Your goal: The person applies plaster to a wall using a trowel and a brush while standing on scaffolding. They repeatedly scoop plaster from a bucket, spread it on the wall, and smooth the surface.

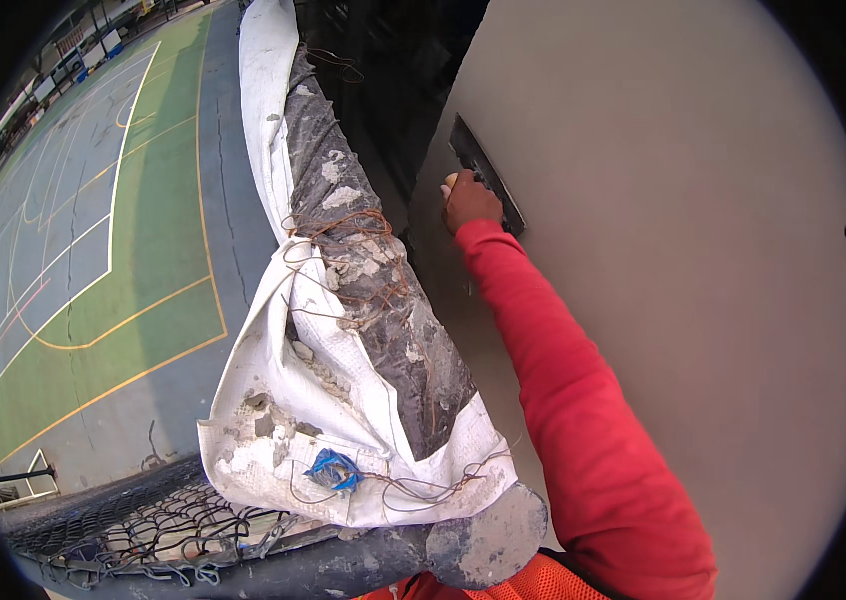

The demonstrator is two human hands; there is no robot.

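Observation:
My right hand (473,203), at the end of a red sleeve, is closed around the handle of a plastering trowel (471,150). The trowel's long, dark rectangular blade lies against a smooth grey-beige plastered wall (683,220), near the wall's left edge. A small pale part, perhaps the handle's end, shows beside my thumb. My fingers hide most of the handle. Nowhere in the picture does my left hand appear.
Left of my arm runs a rail wrapped in dark sheeting (343,200) and white woven sacking (263,360), tied with rusty wire (363,230). Grey pipe (483,535) and chain-link mesh (163,540) border the lower left. A green-blue sports court (163,240) lies far below.

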